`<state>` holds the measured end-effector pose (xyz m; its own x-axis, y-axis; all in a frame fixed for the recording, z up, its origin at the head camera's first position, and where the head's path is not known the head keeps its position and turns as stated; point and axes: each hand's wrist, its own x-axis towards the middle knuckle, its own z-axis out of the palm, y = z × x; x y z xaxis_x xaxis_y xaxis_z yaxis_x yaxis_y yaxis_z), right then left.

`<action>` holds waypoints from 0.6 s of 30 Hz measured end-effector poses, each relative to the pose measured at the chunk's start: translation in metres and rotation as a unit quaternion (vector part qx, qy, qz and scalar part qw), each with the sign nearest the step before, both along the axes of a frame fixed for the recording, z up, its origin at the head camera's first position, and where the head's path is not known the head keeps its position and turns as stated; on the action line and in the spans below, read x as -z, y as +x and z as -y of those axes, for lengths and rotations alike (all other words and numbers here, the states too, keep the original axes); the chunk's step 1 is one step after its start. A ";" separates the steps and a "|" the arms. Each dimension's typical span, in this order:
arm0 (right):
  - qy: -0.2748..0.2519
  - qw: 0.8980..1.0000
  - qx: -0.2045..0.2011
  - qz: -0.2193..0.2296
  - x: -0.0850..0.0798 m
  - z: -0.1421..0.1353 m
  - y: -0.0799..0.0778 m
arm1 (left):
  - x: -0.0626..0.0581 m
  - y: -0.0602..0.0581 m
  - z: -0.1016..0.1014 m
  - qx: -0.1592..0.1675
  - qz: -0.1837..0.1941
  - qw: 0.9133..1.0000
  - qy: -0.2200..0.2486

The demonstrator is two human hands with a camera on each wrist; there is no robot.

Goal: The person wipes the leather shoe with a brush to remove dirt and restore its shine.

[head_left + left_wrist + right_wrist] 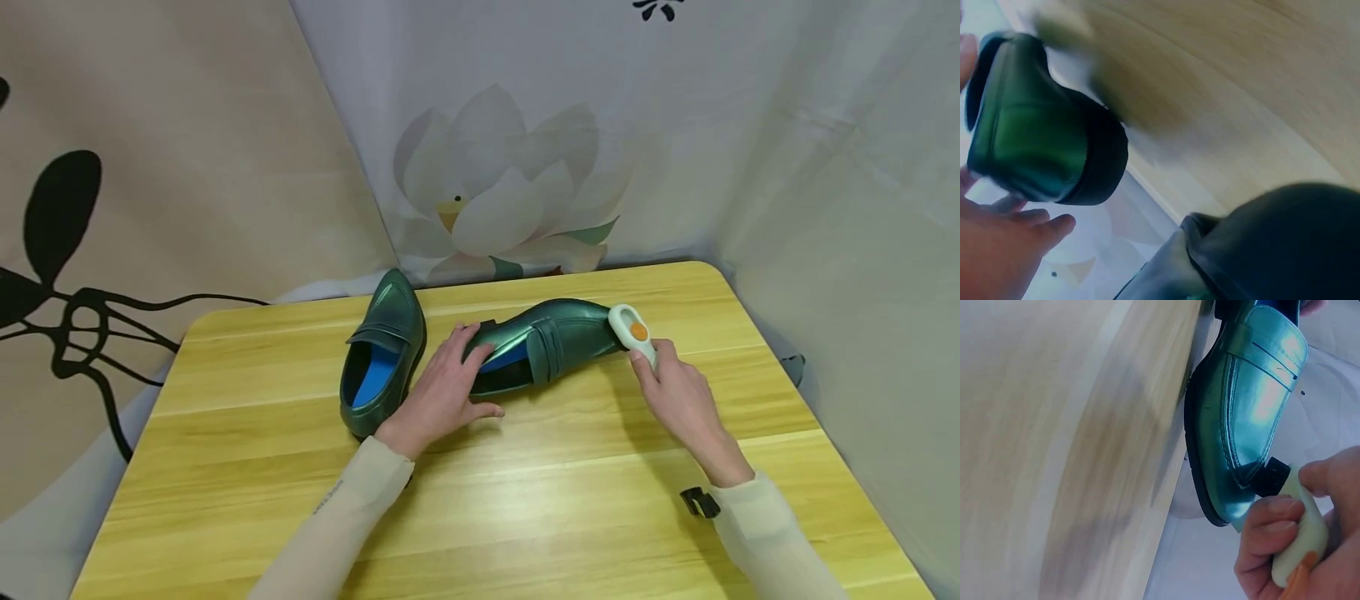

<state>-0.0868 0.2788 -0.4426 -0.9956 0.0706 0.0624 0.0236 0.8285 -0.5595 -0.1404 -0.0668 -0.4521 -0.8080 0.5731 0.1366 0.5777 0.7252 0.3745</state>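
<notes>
A shiny dark green loafer (pixel 573 337) with a blue insole is held sideways over the wooden table, toe to the right. My left hand (pixel 447 379) grips it by the heel; in the left wrist view the fingers (pixel 1047 231) lie by the heel's side. My right hand (pixel 681 396) holds a small white-handled tool (pixel 632 327) with an orange spot. In the right wrist view, the tool's black head (pixel 1270 477) meets the loafer's toe. The matching loafer (pixel 386 354) stands just left of my left hand, toe pointing away.
The light wooden table (pixel 525 517) has rounded far corners. Behind it hangs a pale curtain (pixel 315 167) with flower and leaf prints. A black clip (pixel 700 502) is at my right cuff.
</notes>
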 end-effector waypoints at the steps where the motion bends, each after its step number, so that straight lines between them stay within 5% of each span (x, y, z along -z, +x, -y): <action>1: 0.000 1.000 -0.002 -0.001 0.000 0.000 0.001 | -0.001 0.000 0.000 -0.001 0.011 1.000 0.013; 12: -0.002 1.000 -0.013 -0.013 -0.003 -0.002 0.013 | -0.012 -0.007 0.002 -0.002 0.061 0.996 0.072; 18: -0.004 1.000 -0.017 -0.008 0.001 -0.005 0.017 | -0.015 -0.013 0.003 -0.046 0.126 0.989 0.067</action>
